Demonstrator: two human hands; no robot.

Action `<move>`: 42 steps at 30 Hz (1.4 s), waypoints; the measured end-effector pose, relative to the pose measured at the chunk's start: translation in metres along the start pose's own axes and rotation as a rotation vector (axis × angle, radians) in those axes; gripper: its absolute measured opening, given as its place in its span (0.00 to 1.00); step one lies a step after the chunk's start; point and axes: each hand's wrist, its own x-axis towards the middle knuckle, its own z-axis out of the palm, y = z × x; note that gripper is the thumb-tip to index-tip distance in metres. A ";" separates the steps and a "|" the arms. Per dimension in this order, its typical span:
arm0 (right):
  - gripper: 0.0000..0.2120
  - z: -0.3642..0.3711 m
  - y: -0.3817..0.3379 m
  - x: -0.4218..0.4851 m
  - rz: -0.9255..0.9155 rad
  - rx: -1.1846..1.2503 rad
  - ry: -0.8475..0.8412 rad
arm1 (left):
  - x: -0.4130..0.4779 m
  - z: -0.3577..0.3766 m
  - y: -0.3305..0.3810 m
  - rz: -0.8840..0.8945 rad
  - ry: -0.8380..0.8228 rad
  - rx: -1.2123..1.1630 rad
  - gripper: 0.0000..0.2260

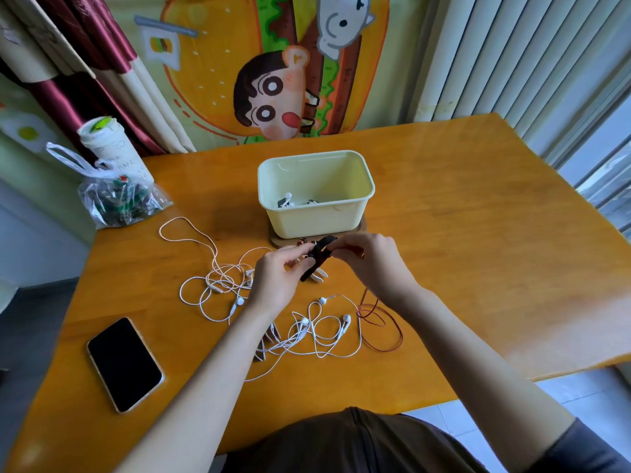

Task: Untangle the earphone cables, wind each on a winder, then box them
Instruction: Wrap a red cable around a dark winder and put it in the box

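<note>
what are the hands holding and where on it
Both hold a black winder: left hand pinches its middle, right hand its upper end. Whether the dark red cable is gripped too cannot be told.

The person wears a dark short-sleeved top.

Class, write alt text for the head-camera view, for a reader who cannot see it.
A person's left hand and right hand pinch a small black winder over an orange wooden table, in front of a pale yellow plastic box. Tangled white earphone cables and a dark red cable lie nearer the person; a black smartphone lies to the left.
</note>
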 end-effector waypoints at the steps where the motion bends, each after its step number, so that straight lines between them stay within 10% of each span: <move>1: 0.06 0.000 0.001 0.000 0.000 -0.001 0.014 | 0.001 -0.001 0.000 -0.004 -0.012 0.005 0.14; 22: 0.04 -0.005 0.012 0.011 0.050 0.376 -0.065 | -0.002 -0.012 -0.003 -0.211 -0.324 -0.483 0.13; 32: 0.08 0.026 0.004 -0.006 0.368 0.881 -0.088 | -0.008 0.006 0.008 -0.408 -0.185 -1.040 0.13; 42: 0.09 0.040 0.001 -0.013 0.504 0.880 -0.185 | -0.004 0.011 0.008 -0.382 -0.051 -0.992 0.12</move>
